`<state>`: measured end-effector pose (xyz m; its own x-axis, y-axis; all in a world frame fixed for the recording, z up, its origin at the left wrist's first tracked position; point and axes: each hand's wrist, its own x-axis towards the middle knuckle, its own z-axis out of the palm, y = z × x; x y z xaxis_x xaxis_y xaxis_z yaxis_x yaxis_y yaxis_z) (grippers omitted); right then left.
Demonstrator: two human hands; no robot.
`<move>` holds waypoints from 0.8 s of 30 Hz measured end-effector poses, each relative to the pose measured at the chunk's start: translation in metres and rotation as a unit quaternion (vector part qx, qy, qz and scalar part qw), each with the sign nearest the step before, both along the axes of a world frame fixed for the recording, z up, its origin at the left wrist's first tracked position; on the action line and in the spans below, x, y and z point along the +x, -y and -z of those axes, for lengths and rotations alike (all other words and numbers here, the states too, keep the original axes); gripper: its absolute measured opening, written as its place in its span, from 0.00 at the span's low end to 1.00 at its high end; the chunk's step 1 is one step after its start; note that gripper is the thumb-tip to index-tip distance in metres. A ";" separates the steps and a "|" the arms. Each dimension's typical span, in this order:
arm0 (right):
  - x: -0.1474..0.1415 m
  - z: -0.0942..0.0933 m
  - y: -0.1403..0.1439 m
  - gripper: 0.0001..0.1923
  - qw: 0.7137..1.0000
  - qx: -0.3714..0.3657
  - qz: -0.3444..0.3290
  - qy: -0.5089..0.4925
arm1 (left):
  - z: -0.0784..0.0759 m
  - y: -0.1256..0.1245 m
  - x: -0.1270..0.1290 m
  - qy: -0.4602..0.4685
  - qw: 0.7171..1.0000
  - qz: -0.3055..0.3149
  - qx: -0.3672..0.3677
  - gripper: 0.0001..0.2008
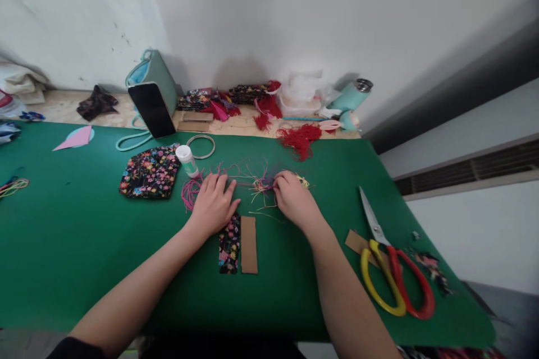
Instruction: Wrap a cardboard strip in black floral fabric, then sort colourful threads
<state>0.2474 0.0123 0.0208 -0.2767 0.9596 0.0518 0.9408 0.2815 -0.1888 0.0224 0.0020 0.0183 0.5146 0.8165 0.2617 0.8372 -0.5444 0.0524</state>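
Note:
My left hand point(214, 203) lies flat, fingers spread, on the green mat point(84, 235), pressing the top end of a floral fabric strip point(229, 247) and touching pink threads point(191, 190). My right hand point(295, 199) is curled, its fingertips pinching a tangle of coloured threads point(263, 184) in yellow, pink and purple. A brown cardboard strip point(249, 244) lies beside the floral strip, just below and between both hands.
Large scissors point(389, 269) with yellow and red handles lie at the right on a cardboard scrap. A floral fabric piece point(150, 171), a small white glue bottle point(187, 160), a metal ring point(201, 146), a propped phone point(152, 109), red tassels point(300, 139) and a teal flask point(351, 98) stand behind.

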 end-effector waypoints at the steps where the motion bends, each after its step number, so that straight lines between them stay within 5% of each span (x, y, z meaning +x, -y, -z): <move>1: 0.001 -0.001 0.000 0.10 1.000 0.001 0.001 0.000 | 0.000 0.000 0.000 0.003 1.000 -0.002 0.005 0.20; 24: 0.031 -0.019 0.003 0.08 0.992 -0.020 0.075 0.099 | 0.007 0.001 0.002 -0.009 1.000 -0.001 0.021 0.22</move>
